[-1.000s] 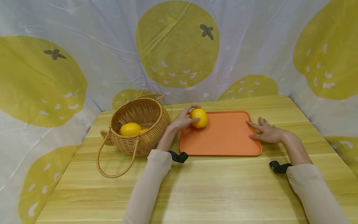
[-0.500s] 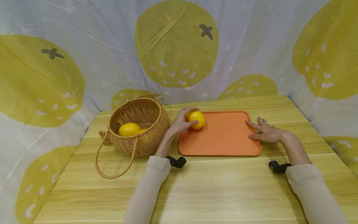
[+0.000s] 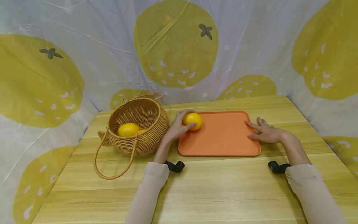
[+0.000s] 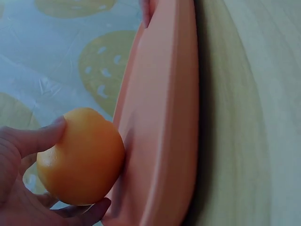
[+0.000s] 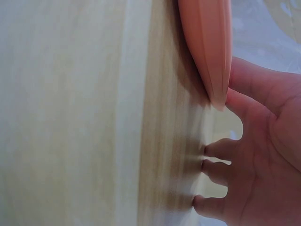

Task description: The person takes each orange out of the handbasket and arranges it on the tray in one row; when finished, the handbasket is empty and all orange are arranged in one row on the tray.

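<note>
My left hand (image 3: 175, 127) grips a yellow-orange orange (image 3: 194, 121) over the left end of the flat orange tray (image 3: 223, 137). In the left wrist view the thumb lies along the top of the orange (image 4: 82, 157) and other fingers are underneath it. Whether the fruit touches the tray is hard to tell. At the tray's right end, my right hand (image 3: 269, 133) is spread, with thumb and index finger touching the rim. Its other fingers (image 5: 216, 149) rest on the table in the right wrist view.
A round wicker basket (image 3: 151, 143) stands left of the tray, close to my left forearm. Inside are two similar yellow fruits (image 3: 128, 129), one partly hidden by the rim. Its looped handle (image 3: 110, 178) hangs toward the table's front. A fruit-print cloth (image 3: 237, 46) hangs behind.
My left hand has drawn the orange a little left and down toward the tray's left end, turning it slightly. My right hand has stayed at the tray's right rim.
</note>
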A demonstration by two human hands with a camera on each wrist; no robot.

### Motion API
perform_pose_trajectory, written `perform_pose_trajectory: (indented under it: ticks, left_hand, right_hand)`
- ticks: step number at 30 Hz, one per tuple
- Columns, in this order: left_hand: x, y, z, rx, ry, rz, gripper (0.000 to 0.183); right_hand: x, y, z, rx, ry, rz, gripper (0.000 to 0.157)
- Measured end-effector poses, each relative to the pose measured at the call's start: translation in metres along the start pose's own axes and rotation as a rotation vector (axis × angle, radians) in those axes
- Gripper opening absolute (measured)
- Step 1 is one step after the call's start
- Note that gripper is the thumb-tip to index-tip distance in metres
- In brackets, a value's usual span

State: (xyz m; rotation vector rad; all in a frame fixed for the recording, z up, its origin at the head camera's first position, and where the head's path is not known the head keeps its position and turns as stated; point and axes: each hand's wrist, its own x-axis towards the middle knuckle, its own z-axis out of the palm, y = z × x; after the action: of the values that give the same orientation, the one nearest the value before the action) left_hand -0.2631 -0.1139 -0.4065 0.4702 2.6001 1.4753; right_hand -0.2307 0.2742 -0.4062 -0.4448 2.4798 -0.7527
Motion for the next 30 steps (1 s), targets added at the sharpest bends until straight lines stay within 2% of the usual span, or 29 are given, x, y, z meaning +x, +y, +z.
perform_pose_trajectory:
  ticks: [4, 10, 14, 18, 23, 26, 30]
  left_hand:
    - [-0.0024, 0.0017, -0.0023, 0.031, -0.019, 0.003, 0.053]
    - [-0.0048, 0.0068, -0.0063, 0.088, -0.081, 0.044, 0.054]
    - [-0.0077, 0.0092, -0.0084, 0.110, -0.076, 0.019, 0.052]
    - [-0.0081, 0.0095, -0.0083, 0.099, -0.084, 0.014, 0.048]
    - [-0.0073, 0.0095, -0.0073, 0.070, -0.105, 0.051, 0.051]
    - [-0.0078, 0.0095, -0.0057, 0.081, -0.087, 0.041, 0.054]
    - [-0.0078, 0.0093, -0.0014, 0.107, -0.034, -0.006, 0.058]
  right_hand:
    - [0.0003, -0.0002, 0.0002, -0.001, 0.003, 0.000, 0.085]
    - [-0.0002, -0.0001, 0.0009, -0.009, 0.002, 0.000, 0.085]
    - [-0.0002, 0.0011, 0.0009, -0.016, 0.005, -0.002, 0.085]
    - [-0.0009, 0.0025, 0.0000, -0.023, 0.004, -0.003, 0.086]
    - [-0.0017, 0.0024, -0.0007, -0.023, 0.002, -0.004, 0.086]
    - [-0.0016, 0.0011, -0.0005, -0.016, 0.004, -0.003, 0.085]
    - [-0.0012, -0.0008, -0.0003, -0.005, 0.003, -0.004, 0.084]
